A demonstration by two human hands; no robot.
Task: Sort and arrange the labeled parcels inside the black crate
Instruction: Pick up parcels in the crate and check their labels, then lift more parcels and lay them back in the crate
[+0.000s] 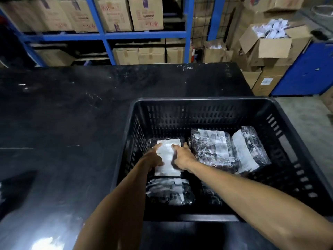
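Table (72,114): black, scuffed top; it carries the crate at its right end.
Black crate (203,102): slotted plastic walls, open top; all the parcels in view lie on its floor.
Left hand (153,157): down inside the crate, fingers spread flat on the left side of the held parcel, pressing rather than clenched.
Held parcel (168,159): far-left part of the crate, flat, label up; dark wrapping under clear film, white label across the top. It looks like a soft, light packet that would give under the fingers. The film looks glossy and probably slippery, so the side edges seem a better hold than the face.
Right hand (182,157): on the same parcel's right side, fingers curled over its edge; both hands have it between them.
Near parcel (169,193): front-left, just beside the held one, lying flat.
Middle parcel (211,147): bulkier, crinkled film, just right of the right hand.
Right parcel (249,150): leaning tilted against the middle one, white label face showing; likely to slump if its neighbour shifts.
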